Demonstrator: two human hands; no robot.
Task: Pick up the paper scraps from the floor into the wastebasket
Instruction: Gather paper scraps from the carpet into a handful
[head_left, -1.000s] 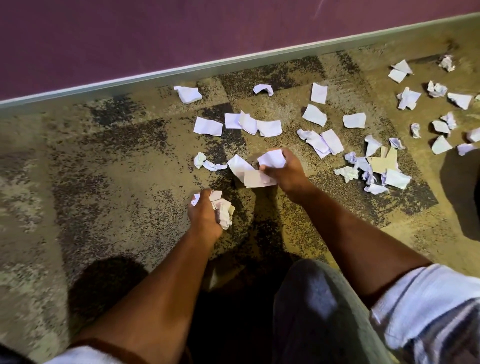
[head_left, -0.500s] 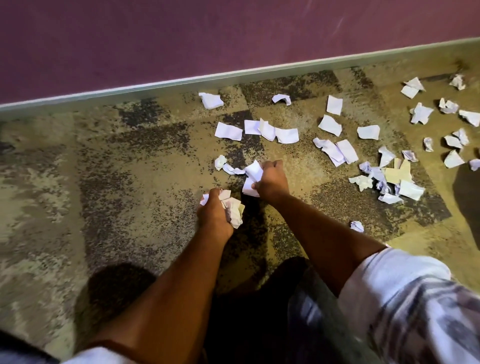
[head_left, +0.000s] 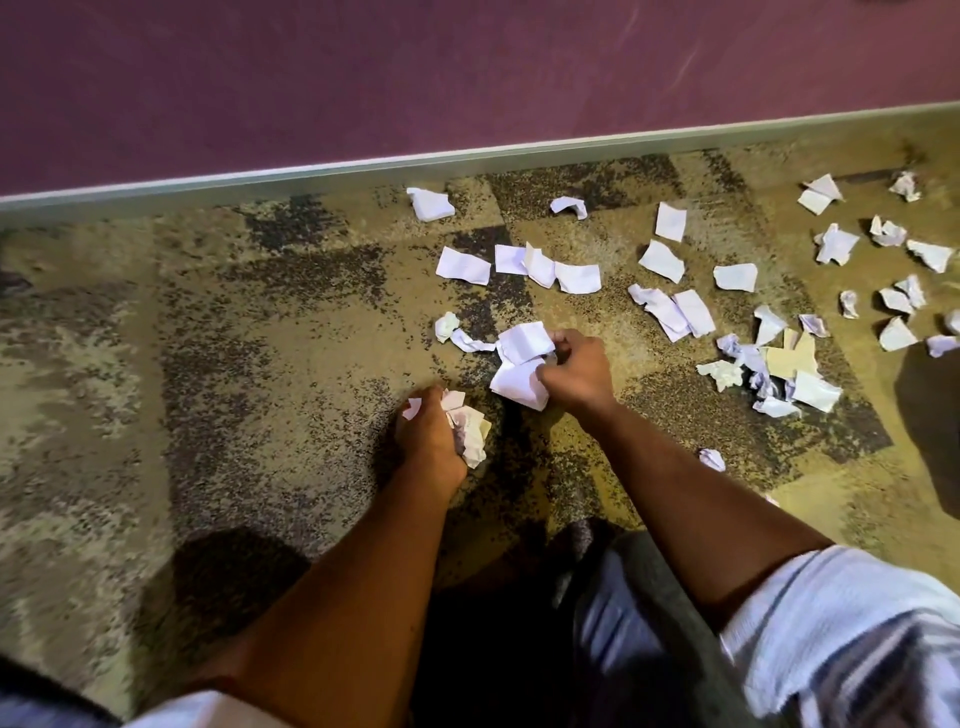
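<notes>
Carpet (head_left: 260, 364): mottled tan-olive with dark speckled blocks. Wall (head_left: 415, 78): plum purple; baseboard (head_left: 311, 179) pale grey-green. Paper scraps (head_left: 675, 312): white with a faint lilac cast; one piece (head_left: 792, 356) in the right-hand cluster is cream-tan. Sleeve (head_left: 831, 623): white with greyish stripes. Trouser leg (head_left: 623, 623): dark grey.

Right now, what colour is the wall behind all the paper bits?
Dark purple wall, with a pale baseboard beneath it; the head view shows it.

Scraps (head_left: 682, 312) lie on carpet (head_left: 260, 364) btwn hands and baseboard (head_left: 467, 161), most to the right. Left hand (head_left: 430, 435) sits just left of right hand (head_left: 574, 370).
</notes>
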